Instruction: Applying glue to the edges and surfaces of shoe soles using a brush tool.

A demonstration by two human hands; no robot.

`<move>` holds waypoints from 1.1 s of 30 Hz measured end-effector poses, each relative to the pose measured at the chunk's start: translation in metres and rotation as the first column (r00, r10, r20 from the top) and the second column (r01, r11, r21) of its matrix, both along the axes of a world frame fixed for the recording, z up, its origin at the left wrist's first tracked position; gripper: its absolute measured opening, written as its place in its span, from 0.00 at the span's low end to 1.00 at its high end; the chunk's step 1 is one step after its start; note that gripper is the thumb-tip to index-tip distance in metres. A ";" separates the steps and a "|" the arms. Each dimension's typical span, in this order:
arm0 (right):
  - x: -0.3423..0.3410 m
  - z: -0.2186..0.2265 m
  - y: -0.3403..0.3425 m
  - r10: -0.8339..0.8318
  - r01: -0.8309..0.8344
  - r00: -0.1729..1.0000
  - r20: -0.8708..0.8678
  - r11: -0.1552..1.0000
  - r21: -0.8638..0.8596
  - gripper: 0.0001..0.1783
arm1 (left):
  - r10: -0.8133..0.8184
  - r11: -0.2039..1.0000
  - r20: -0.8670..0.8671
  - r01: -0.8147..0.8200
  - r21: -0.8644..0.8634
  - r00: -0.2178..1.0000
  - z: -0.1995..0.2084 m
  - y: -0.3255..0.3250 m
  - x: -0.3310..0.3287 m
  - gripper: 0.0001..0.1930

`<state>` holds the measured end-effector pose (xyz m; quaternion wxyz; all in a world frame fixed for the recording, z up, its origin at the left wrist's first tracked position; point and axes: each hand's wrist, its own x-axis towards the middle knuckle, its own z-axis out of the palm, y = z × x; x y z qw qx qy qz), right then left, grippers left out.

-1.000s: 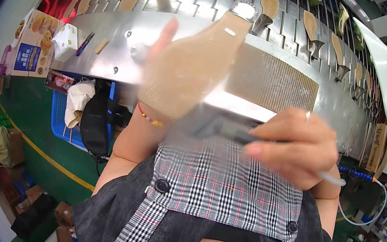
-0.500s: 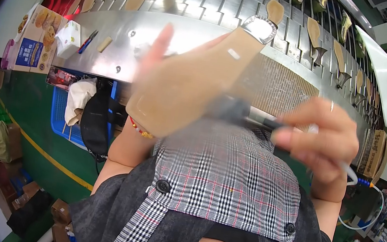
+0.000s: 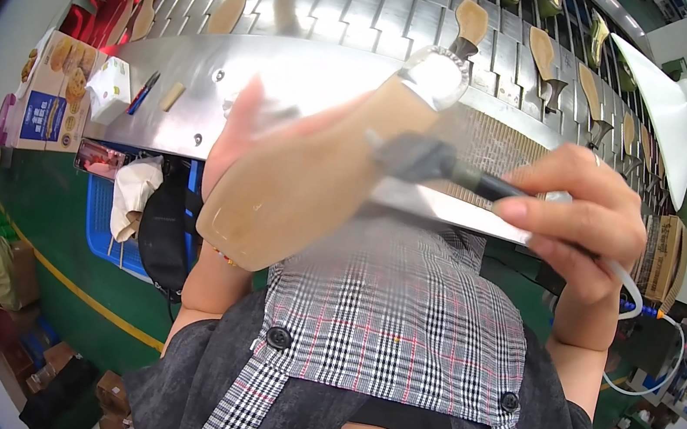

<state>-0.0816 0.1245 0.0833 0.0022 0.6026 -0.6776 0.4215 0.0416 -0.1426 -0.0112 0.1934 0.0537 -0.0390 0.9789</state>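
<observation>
A tan shoe sole [image 3: 287, 180] is held tilted in front of my chest, broad end at lower left. A shiny, studded silvery band [image 3: 437, 80] crosses its upper narrow end. My left hand [image 3: 237, 125] supports it from behind, thumb raised beside it and most fingers hidden. With my right hand [image 3: 584, 218] I pinch the dark handle of a brush [image 3: 488, 185], from whose rear a white tube [image 3: 632, 295] trails. The blurred dark brush head overlaps the sole's right side near the narrower part; whether it touches is unclear.
Behind the steel counter [image 3: 181, 56], a slatted conveyor [image 3: 338, 3] carries several tan soles. A ribbed mat [image 3: 494, 139], tissue pack [image 3: 111, 90], pens [image 3: 144, 92] and printed carton [image 3: 63, 87] lie around. White hoods [image 3: 660, 118] flank the conveyor; a blue basket [image 3: 99, 220] stands lower left.
The sole has shifted left and slightly down. My right hand has turned the brush, bringing its head higher, over the sole's right side. The view has shifted slightly.
</observation>
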 end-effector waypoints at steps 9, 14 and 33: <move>-0.018 -0.006 0.007 0.117 -0.117 0.987 0.112 0.993 0.000 0.16 | 0.050 0.997 0.117 -0.043 -0.060 0.992 0.002 -0.006 0.010 0.50; -0.024 -0.009 0.003 0.077 -0.081 0.972 0.221 0.997 0.009 0.18 | 0.062 0.992 -0.118 -0.074 -0.100 0.991 -0.006 -0.003 0.016 0.53; 0.020 -0.048 -0.021 -0.162 0.205 0.942 0.293 0.971 -0.121 0.17 | -0.106 -0.435 -0.771 -0.726 -0.532 0.628 -0.028 0.020 -0.012 0.30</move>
